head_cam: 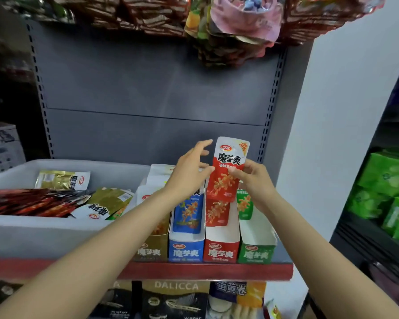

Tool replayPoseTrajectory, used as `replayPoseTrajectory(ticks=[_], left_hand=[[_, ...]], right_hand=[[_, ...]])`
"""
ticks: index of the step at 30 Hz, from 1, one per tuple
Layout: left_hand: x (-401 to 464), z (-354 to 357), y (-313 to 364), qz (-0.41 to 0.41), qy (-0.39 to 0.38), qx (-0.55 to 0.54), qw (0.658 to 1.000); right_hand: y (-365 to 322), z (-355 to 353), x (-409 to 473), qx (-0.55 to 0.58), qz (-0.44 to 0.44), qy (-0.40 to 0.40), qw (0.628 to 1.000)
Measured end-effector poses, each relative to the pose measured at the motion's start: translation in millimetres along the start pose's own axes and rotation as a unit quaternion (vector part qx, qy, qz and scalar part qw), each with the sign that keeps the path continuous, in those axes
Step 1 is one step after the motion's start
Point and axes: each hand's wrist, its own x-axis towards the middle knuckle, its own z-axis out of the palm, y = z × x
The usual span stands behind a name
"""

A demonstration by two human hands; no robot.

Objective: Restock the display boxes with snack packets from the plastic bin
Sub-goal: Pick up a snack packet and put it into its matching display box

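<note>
I hold a red snack packet [227,169] upright above the red display box [221,248]. My right hand [253,178] pinches its right edge. My left hand [191,171] touches its left edge with fingers spread and mostly straight. Another red packet [217,214] stands in the red box below. Beside it stand a blue display box [186,249] with a blue packet [188,215], a green display box [256,253] with a green packet [244,204], and a gold display box [150,249]. The plastic bin [32,236] at the left holds several gold and dark red packets [32,203].
The boxes and bin stand on a shelf with a red front edge [194,270]. Snack bags hang overhead [235,31]. A white wall [332,134] is to the right, with green packs [387,187] on a neighbouring rack. Boxed goods [175,300] fill the shelf below.
</note>
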Motion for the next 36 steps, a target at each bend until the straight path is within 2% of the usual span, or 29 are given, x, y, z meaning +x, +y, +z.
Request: replayPoseTrajectory(ticks=[3,6,11,15,17,21,27,33,36], left_hand=[[6.2,2.8,1.1,0.012,0.001,-0.014,1.0],[12.3,6.3,-4.2,0.014,0.022,0.033,0.999],[27.4,14.7,-11.1,0.015,-0.012,0.16,0.987],[37.5,19.7,-11.1,0.009,-0.062,0.239,0.969],[38.2,23.3,-13.5,0.021,-0.064,0.272,0.96],[34.9,28.5,-18.8,0.081,-0.036,0.341,0.936],[29.1,27.0,-22.6,0.088,-0.041,0.381,0.92],[20.6,15.5,-16.1,0.065,-0.035,0.353,0.933],[6.2,-7.7,-14.8,0.067,-0.004,0.335,0.94]], right_hand=[[0.1,-2.7,3.6,-0.046,-0.016,-0.026,0.998],[5.0,3.7,5.1,-0.117,-0.023,-0.052,0.992],[10.7,10.7,15.5,-0.278,-0.059,0.001,0.959],[17.4,11.1,16.9,-0.304,-0.098,0.042,0.947],[19.6,9.0,18.7,-0.323,-0.112,0.039,0.939],[25.1,5.8,23.0,-0.421,-0.119,0.02,0.899],[35.1,10.1,28.0,-0.441,-0.122,0.021,0.889],[29.8,17.2,23.0,-0.458,-0.139,0.043,0.877],[16.4,31.5,13.0,-0.406,-0.169,0.027,0.898]])
